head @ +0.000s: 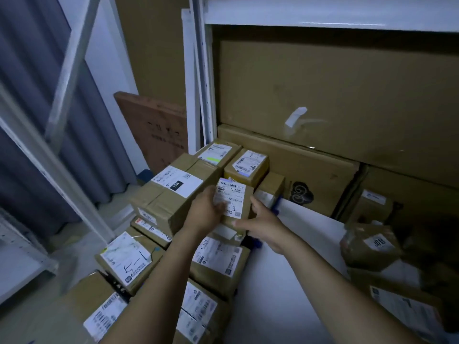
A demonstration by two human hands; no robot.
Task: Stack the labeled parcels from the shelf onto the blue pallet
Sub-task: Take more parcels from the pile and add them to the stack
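A small brown parcel (236, 202) with a white shipping label stands among stacked labeled parcels. My left hand (205, 212) grips its left side, thumb over the label. My right hand (262, 225) holds its right side and front lower edge with curled fingers. Around it lie other stacked parcels: a large taped box (173, 192) to the left, two small boxes (248, 166) behind, flatter ones (218, 261) in front. Only bits of the blue pallet (277, 206) show beneath the stack. The white shelf (285, 244) lies to the right with parcels (370, 247) on it.
Large flat cartons (335, 100) lean at the back of the shelf. White metal shelf uprights (198, 83) stand behind the stack. A brown board (154, 127) leans on the wall, and grey curtains (37, 108) hang on the left. More labeled parcels (407, 311) lie at lower right.
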